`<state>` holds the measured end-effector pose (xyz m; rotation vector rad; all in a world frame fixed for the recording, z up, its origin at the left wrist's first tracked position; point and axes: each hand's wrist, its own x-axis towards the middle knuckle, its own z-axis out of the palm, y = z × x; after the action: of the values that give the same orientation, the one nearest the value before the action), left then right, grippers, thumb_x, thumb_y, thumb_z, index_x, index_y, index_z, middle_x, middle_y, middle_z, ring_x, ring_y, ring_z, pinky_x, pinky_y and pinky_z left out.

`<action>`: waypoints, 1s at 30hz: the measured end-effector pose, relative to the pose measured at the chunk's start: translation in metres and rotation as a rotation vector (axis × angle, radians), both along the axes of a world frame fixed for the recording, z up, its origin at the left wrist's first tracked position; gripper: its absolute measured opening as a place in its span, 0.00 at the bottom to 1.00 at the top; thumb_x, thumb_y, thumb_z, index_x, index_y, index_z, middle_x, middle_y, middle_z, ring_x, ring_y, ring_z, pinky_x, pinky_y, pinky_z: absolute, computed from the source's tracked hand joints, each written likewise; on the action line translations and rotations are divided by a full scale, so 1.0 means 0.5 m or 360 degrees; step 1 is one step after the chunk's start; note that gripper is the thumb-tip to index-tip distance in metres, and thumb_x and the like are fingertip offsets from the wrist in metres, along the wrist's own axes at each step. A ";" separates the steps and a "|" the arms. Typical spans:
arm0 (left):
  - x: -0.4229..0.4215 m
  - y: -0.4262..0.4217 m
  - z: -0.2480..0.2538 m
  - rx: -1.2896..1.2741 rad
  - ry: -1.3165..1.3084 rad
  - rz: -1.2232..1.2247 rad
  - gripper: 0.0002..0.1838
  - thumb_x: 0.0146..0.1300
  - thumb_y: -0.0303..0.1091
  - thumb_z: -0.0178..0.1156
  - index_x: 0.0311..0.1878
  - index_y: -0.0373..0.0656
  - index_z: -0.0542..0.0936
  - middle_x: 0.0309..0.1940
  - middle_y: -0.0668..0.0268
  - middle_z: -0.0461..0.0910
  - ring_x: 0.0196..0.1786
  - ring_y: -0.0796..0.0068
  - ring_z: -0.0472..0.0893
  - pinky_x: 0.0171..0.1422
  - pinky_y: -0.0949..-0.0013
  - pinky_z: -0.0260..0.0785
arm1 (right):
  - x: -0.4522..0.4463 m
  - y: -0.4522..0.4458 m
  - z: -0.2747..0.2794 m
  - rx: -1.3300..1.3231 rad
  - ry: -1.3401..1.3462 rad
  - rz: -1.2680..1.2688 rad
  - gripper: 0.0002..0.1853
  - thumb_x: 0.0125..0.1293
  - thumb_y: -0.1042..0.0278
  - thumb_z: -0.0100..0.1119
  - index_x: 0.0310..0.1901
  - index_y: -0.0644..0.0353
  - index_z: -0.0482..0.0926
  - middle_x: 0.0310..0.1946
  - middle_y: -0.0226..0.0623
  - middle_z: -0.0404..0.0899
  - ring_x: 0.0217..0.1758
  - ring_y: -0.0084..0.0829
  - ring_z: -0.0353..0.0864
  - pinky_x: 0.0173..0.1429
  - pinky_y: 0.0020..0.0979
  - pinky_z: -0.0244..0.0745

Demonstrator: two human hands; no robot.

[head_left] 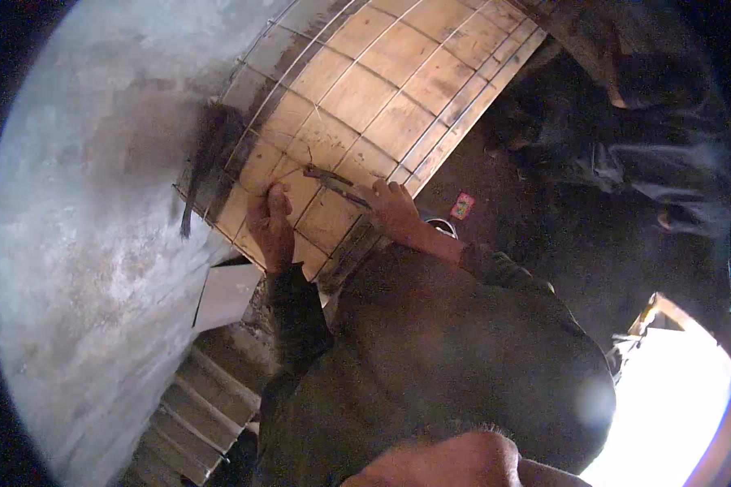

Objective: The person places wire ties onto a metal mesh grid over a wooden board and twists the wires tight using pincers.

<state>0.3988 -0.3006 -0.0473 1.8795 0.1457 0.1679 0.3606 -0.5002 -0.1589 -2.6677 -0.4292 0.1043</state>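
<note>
My right hand (391,209) is wrapped round the handles of dark, long-handled pliers (337,184), whose jaws point left over a grid of thin steel bars (362,133). My left hand (273,226) is near the jaws, at the lower left of the grid, with fingers and thumb pinched together. A thin tie wire (309,154) rises near the fingertips and the jaws; my left fingers appear to hold it, though its end is hard to make out. Under the bars lies a light wooden board (325,150) with dark stains.
A bundle of dark wire (207,166) hangs over the grid's left edge, beside a rough plastered wall (81,211). Stairs (211,390) descend below left, near a pale panel (226,295). A small red packet (462,205) lies on the floor. Another person's legs (666,166) are at right.
</note>
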 end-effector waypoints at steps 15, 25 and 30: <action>-0.153 -0.021 0.003 -0.0256 0.0134 -0.1087 0.10 0.68 0.28 0.51 0.48 0.34 0.74 0.39 0.60 0.80 0.42 0.75 0.78 0.47 0.71 0.70 | -0.178 0.079 0.244 0.0085 -0.0731 -0.0355 0.28 0.51 0.67 0.65 0.57 0.49 0.74 0.54 0.35 0.73 0.66 0.42 0.64 0.60 0.48 0.59; -0.098 -0.116 -0.011 0.0461 -0.0091 -0.1524 0.10 0.63 0.31 0.56 0.42 0.35 0.75 0.36 0.48 0.80 0.40 0.53 0.80 0.43 0.62 0.71 | -0.183 -0.090 0.184 0.0212 -0.0796 -0.0588 0.08 0.58 0.67 0.60 0.39 0.58 0.80 0.28 0.36 0.80 0.33 0.38 0.79 0.45 0.38 0.66; -0.030 -0.199 -0.054 0.0432 -0.0243 -0.1510 0.09 0.65 0.31 0.53 0.42 0.35 0.76 0.35 0.49 0.79 0.39 0.50 0.79 0.43 0.58 0.70 | -0.143 -0.188 0.158 0.0300 -0.0450 -0.0663 0.11 0.57 0.68 0.58 0.43 0.55 0.80 0.35 0.39 0.83 0.36 0.40 0.81 0.50 0.38 0.68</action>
<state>0.3840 -0.3999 -0.0741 1.9982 -0.9014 -0.3366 0.2892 -0.5942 -0.0801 -2.5285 0.0400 -0.4204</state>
